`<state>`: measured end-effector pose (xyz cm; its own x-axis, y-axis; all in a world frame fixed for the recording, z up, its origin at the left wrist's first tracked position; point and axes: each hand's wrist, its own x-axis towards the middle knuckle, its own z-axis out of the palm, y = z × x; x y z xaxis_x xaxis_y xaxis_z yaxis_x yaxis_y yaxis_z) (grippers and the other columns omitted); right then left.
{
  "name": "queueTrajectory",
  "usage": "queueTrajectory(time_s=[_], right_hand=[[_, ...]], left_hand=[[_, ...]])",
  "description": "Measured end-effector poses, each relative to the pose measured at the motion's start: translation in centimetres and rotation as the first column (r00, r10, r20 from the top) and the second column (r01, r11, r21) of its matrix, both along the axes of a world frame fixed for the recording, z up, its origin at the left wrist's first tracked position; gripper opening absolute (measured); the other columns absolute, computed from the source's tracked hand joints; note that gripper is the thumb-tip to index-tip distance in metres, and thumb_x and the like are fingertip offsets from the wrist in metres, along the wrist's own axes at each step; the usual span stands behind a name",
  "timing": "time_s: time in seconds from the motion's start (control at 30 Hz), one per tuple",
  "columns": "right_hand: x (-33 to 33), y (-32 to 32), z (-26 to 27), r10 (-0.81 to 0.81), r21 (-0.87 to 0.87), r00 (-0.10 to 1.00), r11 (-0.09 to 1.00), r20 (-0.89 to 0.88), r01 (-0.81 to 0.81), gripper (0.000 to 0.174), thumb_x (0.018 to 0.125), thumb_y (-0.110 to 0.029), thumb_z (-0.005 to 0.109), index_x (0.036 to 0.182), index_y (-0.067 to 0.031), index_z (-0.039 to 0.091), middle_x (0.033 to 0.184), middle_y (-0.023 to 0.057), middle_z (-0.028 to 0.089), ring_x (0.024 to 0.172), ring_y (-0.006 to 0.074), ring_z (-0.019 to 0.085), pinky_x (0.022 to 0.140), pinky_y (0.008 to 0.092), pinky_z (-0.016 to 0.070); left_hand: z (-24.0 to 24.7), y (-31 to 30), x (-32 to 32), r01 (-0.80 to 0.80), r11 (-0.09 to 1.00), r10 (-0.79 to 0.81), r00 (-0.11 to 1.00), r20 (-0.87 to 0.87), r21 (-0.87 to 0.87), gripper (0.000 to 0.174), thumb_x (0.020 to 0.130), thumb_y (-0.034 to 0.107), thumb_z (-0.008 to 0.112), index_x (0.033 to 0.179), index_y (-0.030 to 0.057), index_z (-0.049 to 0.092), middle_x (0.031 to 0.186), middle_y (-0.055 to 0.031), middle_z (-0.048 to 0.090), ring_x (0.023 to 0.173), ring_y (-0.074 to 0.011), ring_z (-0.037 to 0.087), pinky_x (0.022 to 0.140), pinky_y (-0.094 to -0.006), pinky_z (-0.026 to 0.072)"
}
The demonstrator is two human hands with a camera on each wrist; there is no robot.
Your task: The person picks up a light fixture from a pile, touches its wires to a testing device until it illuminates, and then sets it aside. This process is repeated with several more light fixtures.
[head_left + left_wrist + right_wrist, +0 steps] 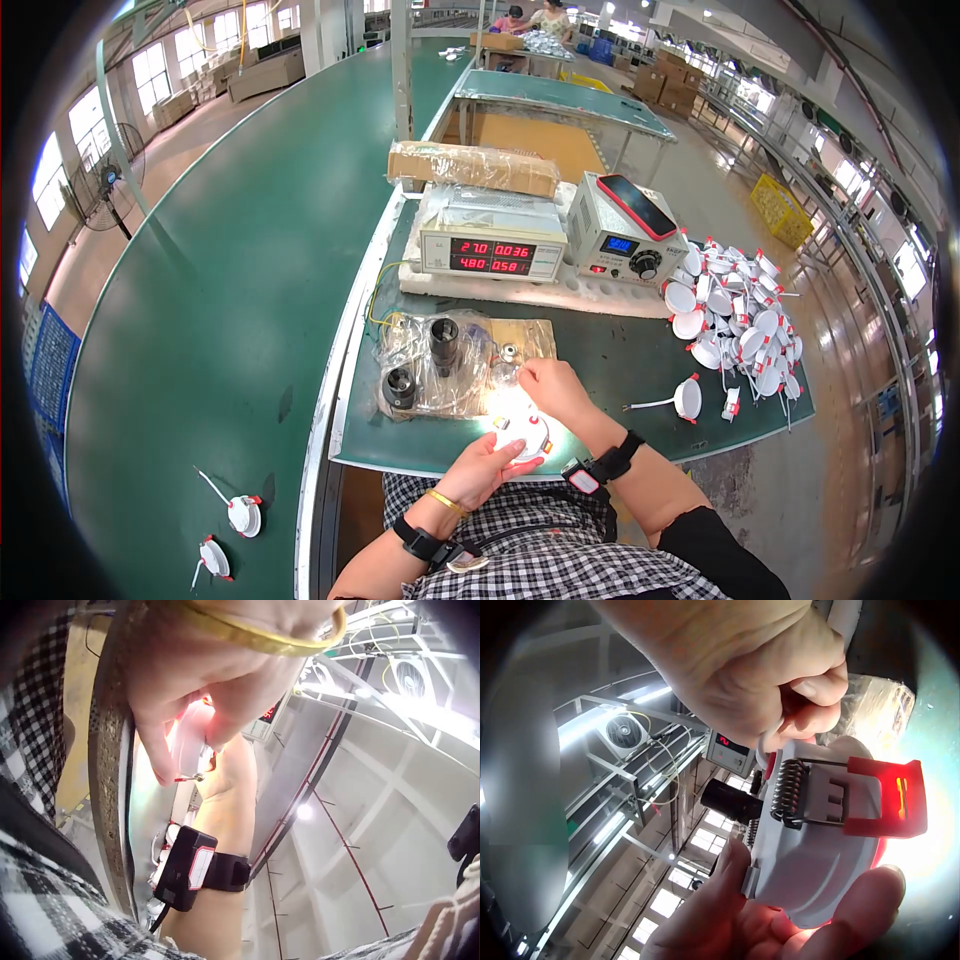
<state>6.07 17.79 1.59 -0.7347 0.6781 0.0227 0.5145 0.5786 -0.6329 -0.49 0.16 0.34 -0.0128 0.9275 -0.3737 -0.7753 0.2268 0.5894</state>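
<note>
Gripping lit lamp [524, 430] near bench edge [400, 467]

Black-and-white checked apron [540, 560], green tabletop [620, 360], yellow bracelet [446, 502], white-and-red lamp [522, 436].

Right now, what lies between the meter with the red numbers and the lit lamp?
The head view shows a white slab's edge, some green tabletop, then a plastic-wrapped board, with the right hand close by the lamp.

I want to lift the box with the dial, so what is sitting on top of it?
A phone with a red edge lies on the dial box. Whatever is directly beneath the phone is covered.
</note>
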Motion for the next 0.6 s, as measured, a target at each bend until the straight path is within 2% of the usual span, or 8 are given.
queueTrajectory(time_s=[0.1,0.3,0.37,0.6], right_hand=[[-0.01,-0.15,0.14,-0.003,0.004,1.000,1.000,-0.002,0.003,0.025,0.083,-0.023,0.053,0.078,-0.0015,0.064,0.076,0.0227,0.063,0.072,0.0410,0.062,0.069,0.0480,0.0504],[-0.01,-0.14,0.05,-0.022,-0.004,1.000,1.000,0.004,0.022,0.024,0.082,-0.023,0.053,0.079,-0.0020,0.065,0.077,0.0224,0.063,0.073,0.0407,0.062,0.070,0.0477,0.0505],[0.01,-0.22,0.24,-0.023,-0.003,1.000,1.000,-0.007,0.023,0.024,0.082,-0.023,0.053,0.079,-0.0021,0.065,0.077,0.0223,0.063,0.074,0.0405,0.062,0.070,0.0476,0.0503],[-0.01,-0.21,0.21,-0.022,-0.001,1.000,1.000,-0.002,0.022,0.024,0.082,-0.023,0.053,0.080,-0.0020,0.065,0.077,0.0223,0.063,0.074,0.0406,0.062,0.070,0.0475,0.0503]], left_hand=[[-0.23,0.00,-0.01,0.003,1.000,-0.003,1.000,-0.012,0.008,0.034,0.097,0.014,0.050,0.125,-0.0037,0.044,0.121,-0.0111,0.056,0.105,-0.0234,0.061,0.089,-0.0272,0.0523],[-0.52,-0.05,-0.20,0.023,1.000,-0.023,0.993,0.115,0.002,0.034,0.097,0.013,0.050,0.126,-0.0030,0.043,0.122,-0.0102,0.055,0.107,-0.0221,0.060,0.091,-0.0271,0.0512],[-0.23,-0.01,0.03,0.020,0.999,-0.020,1.000,0.003,0.026,0.034,0.097,0.013,0.048,0.127,-0.0033,0.042,0.123,-0.0094,0.054,0.108,-0.0208,0.059,0.092,-0.0273,0.0505],[-0.58,0.11,-0.02,0.056,0.998,-0.055,0.998,-0.031,0.033,0.035,0.098,0.015,0.048,0.128,-0.0030,0.042,0.123,-0.0085,0.054,0.108,-0.0182,0.058,0.093,-0.0262,0.0494]])
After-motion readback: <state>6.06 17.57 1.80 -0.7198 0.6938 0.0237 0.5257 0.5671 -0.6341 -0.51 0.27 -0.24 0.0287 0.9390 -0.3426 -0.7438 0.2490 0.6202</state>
